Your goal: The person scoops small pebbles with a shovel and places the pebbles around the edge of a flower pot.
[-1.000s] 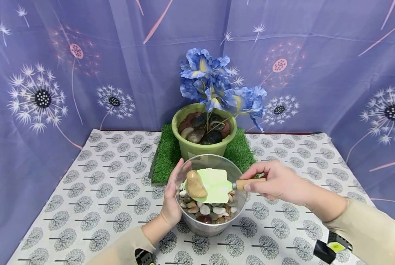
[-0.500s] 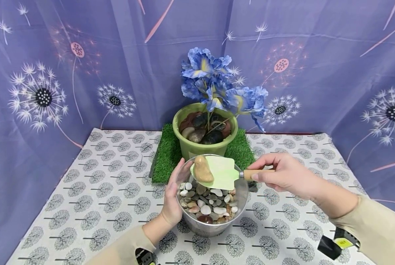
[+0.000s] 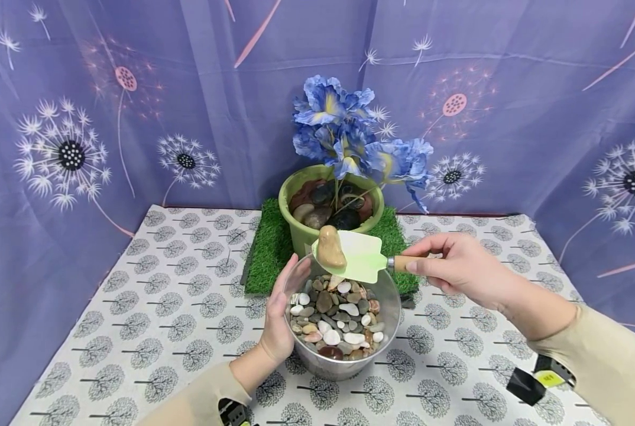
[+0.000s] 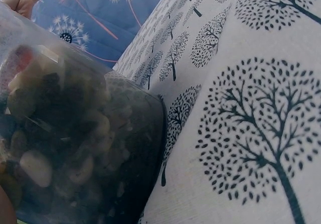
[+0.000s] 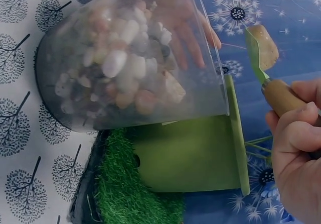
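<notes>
My right hand (image 3: 458, 266) grips the wooden handle (image 3: 407, 264) of a small garden trowel. Its pale green blade (image 3: 362, 257) carries a large tan stone (image 3: 330, 248) near the tip, above the far rim of a clear plastic bucket (image 3: 328, 368). Many small pebbles (image 3: 344, 319) in white, grey and brown fill the lower part of the bucket. My left hand (image 3: 277, 316) lies along the bucket's left side, its fingers (image 5: 188, 43) fairly straight against the wall. In the right wrist view the stone (image 5: 266, 45) sits on the blade, clear of the bucket.
Behind the bucket stands a green flowerpot (image 3: 288, 216) with blue artificial irises (image 3: 344, 127) and several large stones (image 3: 344, 220) on brown soil. It rests on an artificial grass mat (image 3: 266, 254). A tree-print cloth (image 3: 190, 319) covers the table, and a purple curtain (image 3: 232, 118) hangs behind.
My right hand has lifted the trowel with the tan stone from over the pebbles, up and away towards the flowerpot. The left hand and bucket have stayed put.
</notes>
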`<action>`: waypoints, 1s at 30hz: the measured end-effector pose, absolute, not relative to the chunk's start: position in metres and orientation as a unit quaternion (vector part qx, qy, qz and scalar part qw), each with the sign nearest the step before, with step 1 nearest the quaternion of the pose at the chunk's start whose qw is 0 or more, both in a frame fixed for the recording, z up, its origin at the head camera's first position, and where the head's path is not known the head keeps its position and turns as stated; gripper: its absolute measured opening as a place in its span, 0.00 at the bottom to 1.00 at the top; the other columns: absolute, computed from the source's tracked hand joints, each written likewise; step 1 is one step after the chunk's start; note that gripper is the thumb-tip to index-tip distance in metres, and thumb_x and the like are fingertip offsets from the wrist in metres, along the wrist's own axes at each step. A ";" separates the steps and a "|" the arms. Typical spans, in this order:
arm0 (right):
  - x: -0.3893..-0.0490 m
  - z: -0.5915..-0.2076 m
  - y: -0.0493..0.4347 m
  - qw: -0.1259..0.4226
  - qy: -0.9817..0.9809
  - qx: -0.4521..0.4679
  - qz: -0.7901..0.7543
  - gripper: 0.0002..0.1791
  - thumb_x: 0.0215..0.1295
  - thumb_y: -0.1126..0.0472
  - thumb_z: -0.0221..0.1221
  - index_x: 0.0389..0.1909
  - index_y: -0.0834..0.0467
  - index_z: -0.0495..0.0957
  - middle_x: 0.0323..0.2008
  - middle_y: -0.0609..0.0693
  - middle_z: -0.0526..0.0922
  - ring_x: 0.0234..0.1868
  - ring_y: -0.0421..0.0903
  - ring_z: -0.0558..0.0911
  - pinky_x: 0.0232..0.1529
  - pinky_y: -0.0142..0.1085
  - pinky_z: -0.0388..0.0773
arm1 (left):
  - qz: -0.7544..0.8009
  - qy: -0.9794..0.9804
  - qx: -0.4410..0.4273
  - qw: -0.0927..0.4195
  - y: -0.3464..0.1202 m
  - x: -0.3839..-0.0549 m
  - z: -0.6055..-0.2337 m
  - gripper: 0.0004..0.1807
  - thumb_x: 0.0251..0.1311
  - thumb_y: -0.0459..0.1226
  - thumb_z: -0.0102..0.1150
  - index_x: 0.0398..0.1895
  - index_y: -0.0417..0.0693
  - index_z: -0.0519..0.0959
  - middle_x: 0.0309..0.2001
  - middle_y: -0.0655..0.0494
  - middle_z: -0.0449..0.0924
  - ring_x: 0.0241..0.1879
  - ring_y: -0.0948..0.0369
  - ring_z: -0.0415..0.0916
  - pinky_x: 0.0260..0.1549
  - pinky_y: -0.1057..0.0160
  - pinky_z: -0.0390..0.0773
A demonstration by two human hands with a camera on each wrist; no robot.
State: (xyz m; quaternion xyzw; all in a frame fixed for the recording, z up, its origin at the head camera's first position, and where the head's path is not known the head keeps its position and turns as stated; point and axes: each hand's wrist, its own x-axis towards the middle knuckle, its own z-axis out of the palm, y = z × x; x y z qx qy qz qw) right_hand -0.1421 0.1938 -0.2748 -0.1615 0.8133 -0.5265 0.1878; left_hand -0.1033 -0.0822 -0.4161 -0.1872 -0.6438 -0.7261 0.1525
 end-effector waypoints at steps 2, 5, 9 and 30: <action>-0.144 -0.274 0.193 0.185 0.815 -0.150 -0.528 0.14 0.60 0.57 0.63 0.44 0.61 0.81 0.10 0.41 0.67 0.10 0.35 0.59 0.05 0.31 0.56 | -0.725 -0.645 -0.187 0.152 -0.082 -0.103 -0.416 0.33 0.69 0.47 0.22 0.71 0.35 0.50 0.67 0.41 0.65 0.65 0.64 0.65 0.66 0.68 0.62; -0.147 -0.272 0.192 0.183 0.812 -0.131 -0.538 0.14 0.59 0.57 0.63 0.43 0.60 0.81 0.11 0.42 0.69 0.11 0.35 0.60 0.07 0.31 0.56 | -0.719 -0.650 -0.189 0.157 -0.082 -0.103 -0.416 0.34 0.69 0.48 0.21 0.71 0.36 0.50 0.66 0.38 0.64 0.65 0.64 0.65 0.65 0.69 0.62; -0.150 -0.270 0.189 0.174 0.808 -0.117 -0.550 0.12 0.59 0.57 0.63 0.41 0.59 0.81 0.13 0.42 0.72 0.11 0.35 0.61 0.07 0.31 0.55 | -0.715 -0.652 -0.192 0.161 -0.082 -0.103 -0.417 0.34 0.69 0.48 0.21 0.72 0.36 0.50 0.66 0.34 0.63 0.65 0.65 0.65 0.65 0.70 0.62; -0.162 -0.273 0.169 0.162 0.781 -0.058 -0.600 0.11 0.57 0.57 0.65 0.39 0.56 0.80 0.34 0.44 0.86 0.13 0.33 0.67 0.10 0.24 0.60 | -0.700 -0.664 -0.199 0.171 -0.083 -0.104 -0.418 0.34 0.69 0.48 0.20 0.71 0.35 0.51 0.65 0.31 0.62 0.65 0.64 0.66 0.65 0.69 0.62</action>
